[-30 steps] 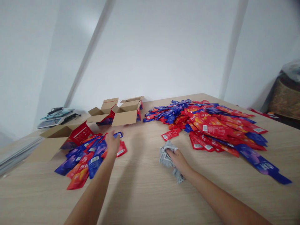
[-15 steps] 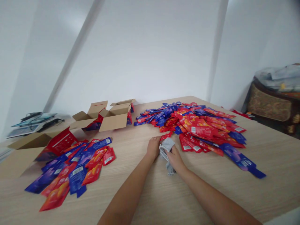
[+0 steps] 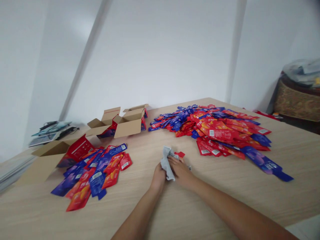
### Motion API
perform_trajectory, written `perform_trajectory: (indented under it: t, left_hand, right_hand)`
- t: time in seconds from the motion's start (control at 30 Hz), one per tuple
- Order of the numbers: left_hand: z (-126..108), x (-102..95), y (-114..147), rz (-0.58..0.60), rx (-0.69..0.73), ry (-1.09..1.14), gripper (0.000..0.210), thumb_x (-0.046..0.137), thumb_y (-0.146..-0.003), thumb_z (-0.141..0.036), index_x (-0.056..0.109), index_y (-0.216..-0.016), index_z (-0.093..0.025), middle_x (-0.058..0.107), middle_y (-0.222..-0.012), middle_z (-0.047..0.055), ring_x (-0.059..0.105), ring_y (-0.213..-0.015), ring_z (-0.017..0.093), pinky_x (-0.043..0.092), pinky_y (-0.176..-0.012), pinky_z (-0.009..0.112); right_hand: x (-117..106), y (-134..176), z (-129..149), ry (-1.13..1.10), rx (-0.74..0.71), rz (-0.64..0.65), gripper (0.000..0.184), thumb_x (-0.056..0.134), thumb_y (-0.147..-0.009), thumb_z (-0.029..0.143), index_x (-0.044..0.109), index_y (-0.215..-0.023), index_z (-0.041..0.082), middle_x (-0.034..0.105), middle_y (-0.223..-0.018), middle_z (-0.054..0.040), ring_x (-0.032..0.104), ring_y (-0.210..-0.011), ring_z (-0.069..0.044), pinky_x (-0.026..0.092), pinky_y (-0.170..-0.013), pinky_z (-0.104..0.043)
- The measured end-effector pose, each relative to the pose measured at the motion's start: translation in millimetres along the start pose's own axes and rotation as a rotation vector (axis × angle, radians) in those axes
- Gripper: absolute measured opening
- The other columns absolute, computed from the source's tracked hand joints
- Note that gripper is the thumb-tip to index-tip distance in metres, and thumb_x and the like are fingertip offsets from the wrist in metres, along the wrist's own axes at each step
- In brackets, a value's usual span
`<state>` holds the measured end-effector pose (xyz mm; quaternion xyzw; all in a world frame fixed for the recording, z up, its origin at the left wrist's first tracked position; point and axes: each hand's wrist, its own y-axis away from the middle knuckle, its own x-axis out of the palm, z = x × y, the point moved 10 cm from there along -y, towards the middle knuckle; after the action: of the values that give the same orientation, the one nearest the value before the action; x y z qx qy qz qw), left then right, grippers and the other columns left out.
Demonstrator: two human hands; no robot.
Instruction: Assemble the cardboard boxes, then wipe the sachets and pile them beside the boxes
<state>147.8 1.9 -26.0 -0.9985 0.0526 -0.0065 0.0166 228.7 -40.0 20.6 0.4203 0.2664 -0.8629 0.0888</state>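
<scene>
A crumpled grey cloth (image 3: 167, 163) is bunched between my hands, just above or on the tabletop. My right hand (image 3: 182, 170) is closed on it, fingers pressed together over the folds. A bit of a red packet (image 3: 180, 154) shows just beyond those fingers; most of it is covered. On the cloth's left side is my left hand (image 3: 158, 178), curled inward, with its fingertips hidden behind the grey fabric. Whether it grips the cloth or the packet cannot be seen.
A large heap of red and blue packets (image 3: 215, 128) lies to the right. A smaller spread of packets (image 3: 96, 170) lies left, spilling by an open carton (image 3: 41, 166). More open cartons (image 3: 128, 128) stand behind. Flat items (image 3: 51, 131) are stacked far left on the wooden table (image 3: 140, 213).
The grey cloth has shifted left and now covers my left fingers. My right hand has turned over the red packet, hiding more of it. The camera view has swung slightly left.
</scene>
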Motion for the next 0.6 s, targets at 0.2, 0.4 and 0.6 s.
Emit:
perform_trajectory:
  t: [0.2,0.4,0.6]
  left_hand:
    - [16,17.8,10,0.154,-0.246,0.194,0.025,0.059,-0.074,-0.023,0.058,-0.095,-0.010,0.069,-0.069,0.009,0.066,-0.056,0.019,0.054,-0.057,0.032]
    - [11,3.0,11,0.155,-0.232,0.200,0.037,0.064,-0.073,-0.032,0.056,-0.103,-0.011,0.070,-0.080,0.011,0.066,-0.059,0.019,0.053,-0.055,0.031]
    - [-1,-15.8,-4,0.080,-0.039,0.067,0.029,0.060,-0.061,-0.013,0.069,-0.089,-0.011,0.070,-0.092,0.009,0.064,-0.080,0.018,0.049,-0.075,0.028]
  right_hand:
    - [-26,0,-78,0.246,0.320,-0.090,0.042,0.042,-0.084,0.016,0.054,-0.124,0.015,0.052,-0.132,-0.0113,0.040,-0.125,-0.025,0.028,-0.103,-0.039]
    - [-61,15,-113,0.062,0.459,-0.362,0.034,0.043,-0.079,0.013,0.066,-0.103,0.018,0.067,-0.105,-0.0094,0.056,-0.104,-0.023,0.039,-0.095,-0.038]
    - [-92,35,-137,-0.187,0.586,-0.683,0.035,0.037,-0.082,0.024,0.067,-0.099,0.017,0.068,-0.096,-0.0107,0.057,-0.102,-0.026,0.042,-0.092,-0.042]
